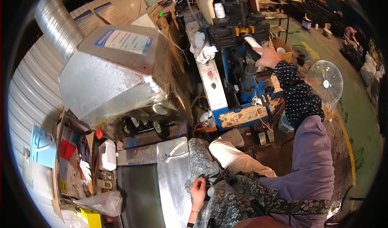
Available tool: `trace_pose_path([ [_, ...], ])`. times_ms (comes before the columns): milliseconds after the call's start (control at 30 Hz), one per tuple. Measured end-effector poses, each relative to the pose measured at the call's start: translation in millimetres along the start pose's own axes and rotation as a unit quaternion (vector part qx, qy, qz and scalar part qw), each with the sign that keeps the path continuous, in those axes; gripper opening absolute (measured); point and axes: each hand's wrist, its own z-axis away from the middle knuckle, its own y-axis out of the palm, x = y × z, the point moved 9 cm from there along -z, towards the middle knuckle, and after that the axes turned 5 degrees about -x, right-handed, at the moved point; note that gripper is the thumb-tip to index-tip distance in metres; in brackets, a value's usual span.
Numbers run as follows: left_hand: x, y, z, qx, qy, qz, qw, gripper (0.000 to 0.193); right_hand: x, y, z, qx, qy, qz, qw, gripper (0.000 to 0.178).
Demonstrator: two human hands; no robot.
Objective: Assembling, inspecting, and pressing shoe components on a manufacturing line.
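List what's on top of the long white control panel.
On the panel are a red button, a dark knob and, toward the far end, crumpled white fabric. The surface beneath the fabric cannot be seen.

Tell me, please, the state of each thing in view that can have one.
Bare left hand: fingers curled against dark floral cloth.
Bare right hand: at the elongated black-and-white piece, grip unclear.
Small white plastic bottle: upright.
White cloth: bunched up.
Round silver wire-guarded fan: standing; whether running, unclear.
Brown cardboard box: open-topped.
Clear plastic bag: crumpled.
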Motion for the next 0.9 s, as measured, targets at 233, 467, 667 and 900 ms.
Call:
trace_pose_path([
  [233, -0.4, 2.1, -5.8, -0.002, 0.009, 0.029, 1.0, 0.019, 20.9, 24.8, 38.9, -0.041, 0.027, 0.037, 0.998, 0.081],
  [467, 11.2, 1.9, -5.4, 0.023, 0.007, 0.057, 0.998, 0.019, 12.3, 22.1, 44.3, -0.066, 0.051, -0.035, 0.996, 0.078],
  [667, 18.0, 5.4, -9.9, 0.021, -0.004, 0.064, 0.998, 0.02, 11.2, 21.6, 44.3, -0.082, 0.058, -0.048, 0.994, 0.077],
  [900, 2.4, 11.9, 2.5, -0.012, 0.011, -0.032, 0.999, 0.019, 7.7, 30.5, -2.3, -0.063, 0.072, -0.067, 0.993, 0.075],
])
